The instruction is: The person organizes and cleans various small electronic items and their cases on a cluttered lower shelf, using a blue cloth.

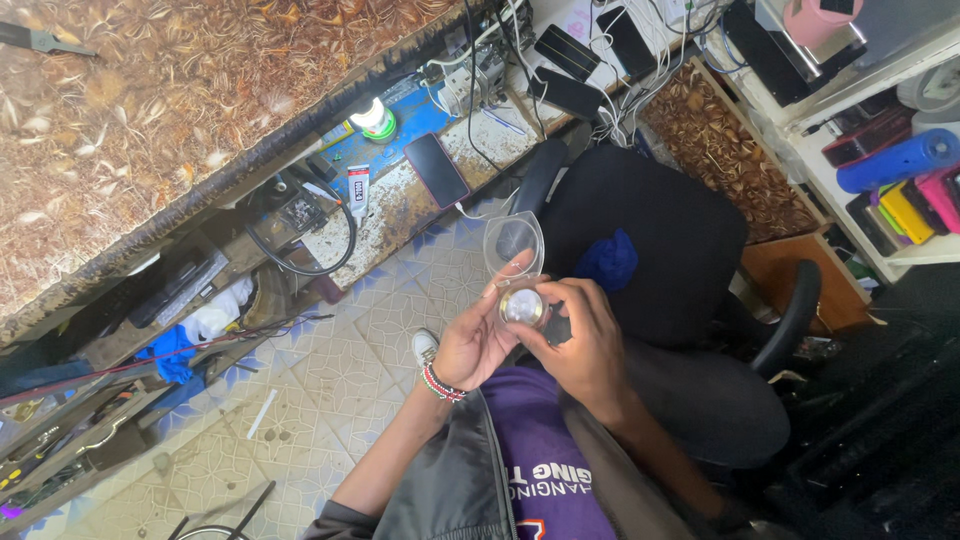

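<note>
My left hand (472, 345) cradles a small round container (522, 306) with a shiny metallic inside. Its clear hinged lid (514, 245) stands flipped up above the fingers. My right hand (583, 338) grips the same container from the right, with fingertips on its rim. A beaded bracelet (441, 384) circles the left wrist. Both hands hover over my lap, above a purple shirt (545, 460) and an open grey jacket.
A black office chair (660, 240) stands just beyond the hands. A worn workbench (400, 200) carries a dark phone (436, 170), a glue tube (358, 188), cables and more phones (590, 50). Patterned floor tiles (330, 390) lie at left, shelves with colourful items (900, 190) at right.
</note>
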